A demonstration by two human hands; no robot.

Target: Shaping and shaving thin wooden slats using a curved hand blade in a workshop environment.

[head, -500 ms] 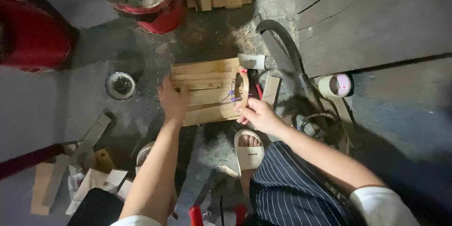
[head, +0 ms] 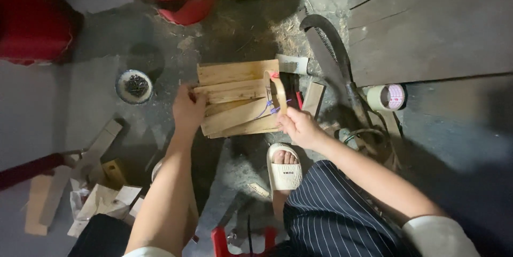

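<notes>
i see a large grey board [head: 433,21] lying top right on the dusty floor [head: 96,96], and a red tub [head: 29,21] at the far left edge. a curved saw blade [head: 328,48] lies along the board's lower left side. in the middle sits the stack of wooden slats [head: 235,96], pale planks laid roughly side by side and a little askew. my left hand [head: 187,111] rests on the stack's left edge, fingers curled against the slat ends, pressing rather than gripping anything. my right hand [head: 299,126] is at the stack's lower right corner, closed around the wooden handle of a hammer [head: 279,92]; the handle rises over the slats' right side and the metal head sits just beyond the top right corner. a white sandal [head: 284,169] on my foot is just below the stack. a roll of tape [head: 387,96] lies to the right, near the saw's handle. a small bowl of nails [head: 134,86] sits left of the stack, apart from it.
</notes>
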